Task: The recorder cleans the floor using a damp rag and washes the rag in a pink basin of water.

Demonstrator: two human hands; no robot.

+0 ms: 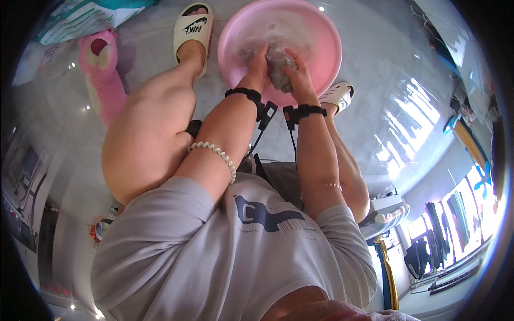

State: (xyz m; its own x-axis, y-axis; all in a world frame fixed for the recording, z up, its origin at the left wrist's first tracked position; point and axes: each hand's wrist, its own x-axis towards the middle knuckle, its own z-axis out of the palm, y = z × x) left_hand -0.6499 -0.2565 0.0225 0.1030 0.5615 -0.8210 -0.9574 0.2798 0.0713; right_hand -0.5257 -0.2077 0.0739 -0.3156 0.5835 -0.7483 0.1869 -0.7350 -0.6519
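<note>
A round pink plastic basin (331, 60) stands on the floor between my feet, with cloudy, sudsy water (277, 26) in it. Over its near half I hold a bunched, wet grey cloth (281, 72). My right hand (299, 76) grips the cloth from the right, its thumb and fingers bent around it. On the other side my left hand (259, 66) presses against the cloth with the thumb pointing up; its remaining fingers are mostly hidden. Some darker material lies in the water behind the hands, but its shape is unclear.
Cream slides, the left slide (193, 30) and the right slide (339, 96), flank the basin. A pink plush toy (100, 72) lies at the left. Black wrist straps (245, 93) carry small devices with hanging cables (257, 140). Clothes (435, 228) hang by bright windows at right.
</note>
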